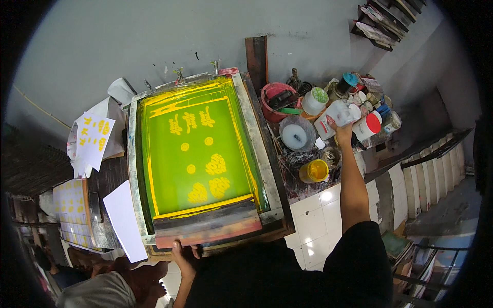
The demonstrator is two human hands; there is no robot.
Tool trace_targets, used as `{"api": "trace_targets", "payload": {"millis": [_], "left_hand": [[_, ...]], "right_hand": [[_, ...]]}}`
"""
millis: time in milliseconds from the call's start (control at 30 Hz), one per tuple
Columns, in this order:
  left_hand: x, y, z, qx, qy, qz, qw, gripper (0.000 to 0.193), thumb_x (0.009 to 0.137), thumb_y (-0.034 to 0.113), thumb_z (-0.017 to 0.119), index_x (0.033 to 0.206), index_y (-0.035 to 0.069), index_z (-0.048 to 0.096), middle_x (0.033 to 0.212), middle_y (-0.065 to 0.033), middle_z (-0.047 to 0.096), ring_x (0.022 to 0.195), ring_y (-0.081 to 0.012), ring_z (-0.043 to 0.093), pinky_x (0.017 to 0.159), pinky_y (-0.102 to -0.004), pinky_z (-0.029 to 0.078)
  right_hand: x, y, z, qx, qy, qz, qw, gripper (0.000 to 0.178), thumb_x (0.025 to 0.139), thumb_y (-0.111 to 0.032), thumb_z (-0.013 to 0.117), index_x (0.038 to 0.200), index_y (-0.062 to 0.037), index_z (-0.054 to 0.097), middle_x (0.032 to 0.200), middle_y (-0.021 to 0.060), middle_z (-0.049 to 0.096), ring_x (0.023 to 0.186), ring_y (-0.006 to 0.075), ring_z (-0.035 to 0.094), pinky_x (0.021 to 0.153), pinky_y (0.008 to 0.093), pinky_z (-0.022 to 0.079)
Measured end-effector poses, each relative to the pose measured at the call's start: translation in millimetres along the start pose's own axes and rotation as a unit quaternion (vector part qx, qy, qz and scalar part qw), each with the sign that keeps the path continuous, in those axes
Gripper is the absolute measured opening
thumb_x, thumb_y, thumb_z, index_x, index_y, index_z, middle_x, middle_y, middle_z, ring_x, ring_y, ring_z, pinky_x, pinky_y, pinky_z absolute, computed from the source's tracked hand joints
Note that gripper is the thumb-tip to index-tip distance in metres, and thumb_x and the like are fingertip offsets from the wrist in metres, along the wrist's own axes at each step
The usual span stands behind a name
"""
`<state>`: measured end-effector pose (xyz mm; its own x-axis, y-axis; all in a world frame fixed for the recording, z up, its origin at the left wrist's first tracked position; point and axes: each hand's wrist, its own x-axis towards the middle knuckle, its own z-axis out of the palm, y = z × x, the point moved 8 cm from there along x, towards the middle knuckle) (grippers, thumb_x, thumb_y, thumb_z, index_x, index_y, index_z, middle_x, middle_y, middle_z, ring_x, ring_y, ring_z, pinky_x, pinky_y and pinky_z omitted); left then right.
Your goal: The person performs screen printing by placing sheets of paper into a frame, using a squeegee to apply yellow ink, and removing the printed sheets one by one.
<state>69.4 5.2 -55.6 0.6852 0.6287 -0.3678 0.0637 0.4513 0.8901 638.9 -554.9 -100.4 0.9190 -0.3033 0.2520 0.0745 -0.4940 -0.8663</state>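
A screen-printing frame with green mesh lies before me, yellow ink along its borders and yellow motifs showing in the mesh. Across its near end rests a wide wooden squeegee with an ink-stained edge. My left hand is closed at the squeegee's near edge, its thumb over the wood and part of its fingers hidden underneath. Reaching out to the right, my right hand grips a translucent white plastic container among the supplies. A yellow ink tub stands nearer me, below that hand.
A bowl of whitish liquid, a red basin and a red-lidded white jar crowd the side table. Printed sheets hang at the left. Another person's grey-clothed leg shows at lower left.
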Motion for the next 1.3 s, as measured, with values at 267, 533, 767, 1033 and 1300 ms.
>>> {"api": "trace_targets", "payload": {"millis": [267, 533, 767, 1033, 1300], "left_hand": [[-1.6, 3.5, 5.8, -0.013, -0.017, -0.012, 1.0, 0.058, 0.102, 0.063, 0.049, 0.09, 0.007, 0.057, 0.072, -0.0053, 0.058, 0.052, -0.0156, 0.051, 0.049, -0.0292, 0.04], [-3.6, 11.7, 16.6, -0.006, -0.016, -0.008, 1.0, 0.058, 0.1, 0.066, 0.05, 0.093, 0.009, 0.058, 0.07, -0.0027, 0.056, 0.053, -0.014, 0.05, 0.048, -0.029, 0.039], [-4.2, 14.7, 17.3, 0.019, -0.002, -0.023, 1.0, 0.061, 0.095, 0.073, 0.052, 0.101, 0.012, 0.06, 0.073, -0.0015, 0.058, 0.055, -0.0135, 0.051, 0.048, -0.028, 0.039], [-4.6, 3.0, 6.9, -0.004, 0.013, -0.045, 0.999, 0.057, 0.098, 0.066, 0.053, 0.095, 0.01, 0.061, 0.072, -0.0025, 0.06, 0.055, -0.0143, 0.052, 0.05, -0.0275, 0.04], [-8.4, 10.9, 5.3, -0.002, 0.056, -0.015, 0.998, 0.057, 0.098, 0.057, 0.062, 0.086, 0.002, 0.064, 0.072, -0.0088, 0.065, 0.054, -0.0146, 0.055, 0.049, -0.0283, 0.043]], "right_hand": [[-101.2, -10.5, -68.2, -0.049, -0.11, -0.006, 0.993, 0.068, 0.078, 0.006, 0.07, 0.142, 0.0045, 0.049, 0.129, 0.0194, 0.065, 0.118, 0.0278, 0.064, 0.105, 0.0366, 0.047], [-280.3, -51.5, -42.2, -0.134, -0.144, -0.067, 0.978, 0.104, 0.064, -0.006, 0.095, 0.152, -0.0034, 0.039, 0.143, 0.0183, 0.054, 0.138, 0.0305, 0.049, 0.11, 0.0418, 0.043], [-250.2, -54.2, -9.8, -0.008, -0.127, -0.01, 0.992, 0.092, 0.069, -0.006, 0.091, 0.146, -0.0033, 0.041, 0.138, 0.0164, 0.057, 0.129, 0.035, 0.055, 0.11, 0.0448, 0.044], [-207.9, -123.9, -32.7, 0.195, -0.159, 0.03, 0.967, 0.079, 0.075, -0.003, 0.087, 0.142, -0.0017, 0.044, 0.13, 0.0136, 0.061, 0.12, 0.0247, 0.061, 0.106, 0.0384, 0.048], [-156.4, -330.3, 22.6, -0.03, -0.175, -0.204, 0.963, 0.082, 0.073, -0.017, 0.089, 0.139, 0.0004, 0.045, 0.127, 0.0205, 0.064, 0.119, 0.0315, 0.063, 0.104, 0.0412, 0.048]]}}
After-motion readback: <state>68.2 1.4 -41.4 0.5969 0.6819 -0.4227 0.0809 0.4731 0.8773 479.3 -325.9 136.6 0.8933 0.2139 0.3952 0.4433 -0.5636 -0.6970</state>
